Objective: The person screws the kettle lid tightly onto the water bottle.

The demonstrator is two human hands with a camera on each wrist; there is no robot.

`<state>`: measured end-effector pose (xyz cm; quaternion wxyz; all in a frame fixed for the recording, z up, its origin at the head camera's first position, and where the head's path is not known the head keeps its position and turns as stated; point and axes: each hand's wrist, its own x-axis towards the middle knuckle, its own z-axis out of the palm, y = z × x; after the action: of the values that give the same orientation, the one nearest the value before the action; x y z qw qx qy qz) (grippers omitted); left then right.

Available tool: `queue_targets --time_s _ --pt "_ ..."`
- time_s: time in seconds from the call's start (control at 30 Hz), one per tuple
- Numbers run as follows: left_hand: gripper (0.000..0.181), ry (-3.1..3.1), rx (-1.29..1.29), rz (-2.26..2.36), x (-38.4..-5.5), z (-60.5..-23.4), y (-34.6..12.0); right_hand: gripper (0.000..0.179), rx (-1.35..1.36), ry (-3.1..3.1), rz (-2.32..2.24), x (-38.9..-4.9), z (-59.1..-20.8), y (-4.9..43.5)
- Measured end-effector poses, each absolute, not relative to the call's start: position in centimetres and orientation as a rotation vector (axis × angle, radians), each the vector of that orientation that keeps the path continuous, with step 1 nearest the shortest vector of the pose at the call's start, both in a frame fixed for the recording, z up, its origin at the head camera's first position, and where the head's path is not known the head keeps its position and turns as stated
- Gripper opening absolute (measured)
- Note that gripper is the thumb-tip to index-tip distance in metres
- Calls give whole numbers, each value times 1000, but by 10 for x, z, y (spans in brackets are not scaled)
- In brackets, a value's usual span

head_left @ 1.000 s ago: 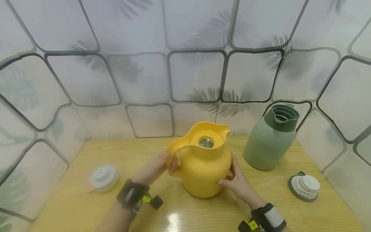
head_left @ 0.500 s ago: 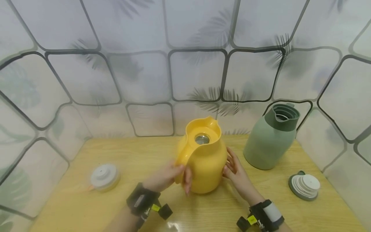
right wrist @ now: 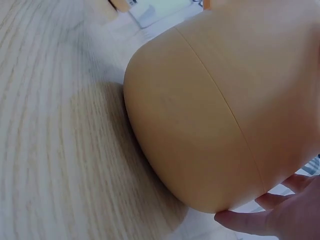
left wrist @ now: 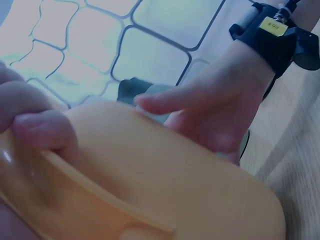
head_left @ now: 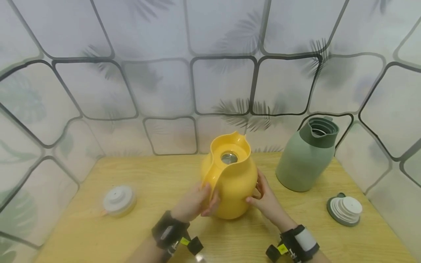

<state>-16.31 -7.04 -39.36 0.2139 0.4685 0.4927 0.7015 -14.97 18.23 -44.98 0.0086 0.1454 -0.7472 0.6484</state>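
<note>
A yellow thermos jug (head_left: pixel 236 193) stands lidless on the table, its round glass-lined mouth showing and its spout toward the wall. My left hand (head_left: pixel 195 202) grips the jug's handle, which points toward me. In the left wrist view, the fingers of that hand (left wrist: pixel 40 120) curl over the handle. My right hand (head_left: pixel 268 201) rests against the jug's right side, thumb and fingers spread. In the right wrist view its fingertips (right wrist: pixel 240 220) touch the smooth yellow body near the base, where the jug shows a thin seam.
At the back right stands a green thermos jug (head_left: pixel 304 164) with its top uncovered. A stepped white stopper lid with a dark green rim (head_left: pixel 345 210) lies in front of it. Farther left is a white and yellow lid (head_left: pixel 118 200). Patterned wall covering (head_left: pixel 164 87) surrounds the wooden table (head_left: pixel 154 171).
The yellow jug has turned so its handle swings from the left toward me and its spout from the right to the back. My left hand followed the handle rightward.
</note>
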Motion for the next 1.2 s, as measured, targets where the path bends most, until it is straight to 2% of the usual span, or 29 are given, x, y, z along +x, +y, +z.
queue_targets --time_s 0.3,0.7,1.2 --pt "66 1437 1241 2037 -154 -392 -54 102 504 -2292 2074 -156 -450 183" --pt "67 1553 1266 2118 -138 -384 -37 96 825 -2248 2068 -179 -443 198" --pt "63 1531 1287 2226 -125 -394 -14 96 975 -2240 2224 -192 -449 214"
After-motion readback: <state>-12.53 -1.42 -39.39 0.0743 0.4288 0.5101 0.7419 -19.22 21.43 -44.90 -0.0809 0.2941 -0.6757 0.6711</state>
